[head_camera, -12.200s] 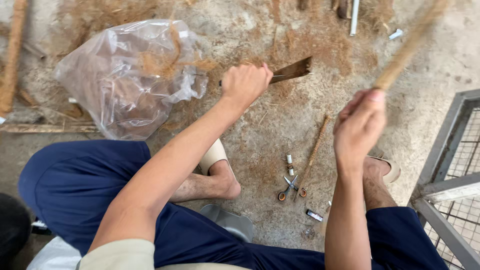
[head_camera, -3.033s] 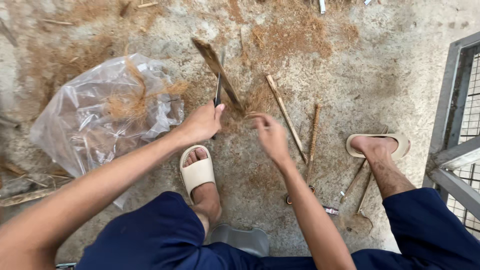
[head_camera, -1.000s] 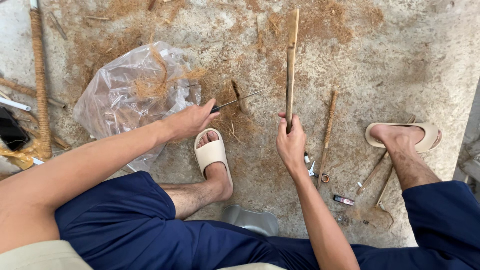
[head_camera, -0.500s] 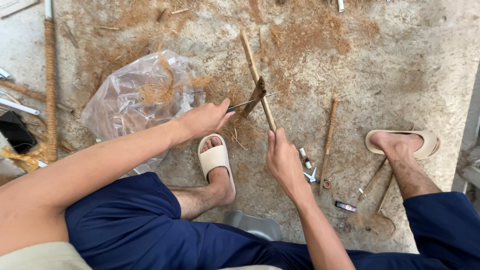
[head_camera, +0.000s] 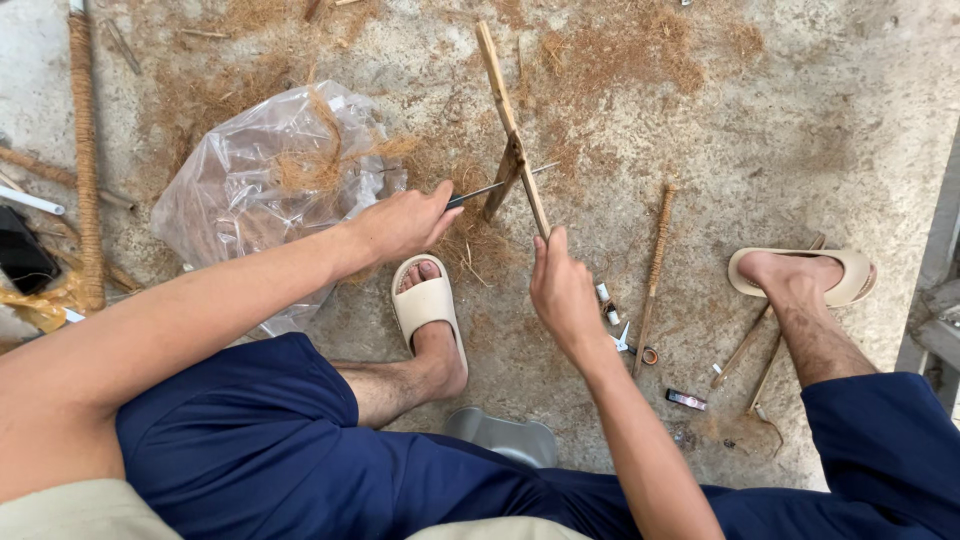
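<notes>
Bamboo strip (head_camera: 508, 115) stands tilted on the concrete floor (head_camera: 820, 130) beyond the beige sandal (head_camera: 428, 305), right hand (head_camera: 562, 290) clenched round its lower end, left hand (head_camera: 402, 222) gripping a knife (head_camera: 495, 186) mid-strip; cutting is probably safest directed away from the foot.

stick (head_camera: 512, 130) pale tan | plastic bag (head_camera: 250, 190) clear | slippers (head_camera: 428, 305) cream | shorts (head_camera: 250, 450) navy | floor (head_camera: 800, 120) grey, brown-dusted

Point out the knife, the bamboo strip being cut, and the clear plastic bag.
knife (head_camera: 500, 185): head view, on the thin blade between the left hand (head_camera: 400, 225) and the strip.
bamboo strip (head_camera: 500, 85): head view, on its upper length above the blade.
clear plastic bag (head_camera: 250, 170): head view, on its crumpled middle.
</notes>
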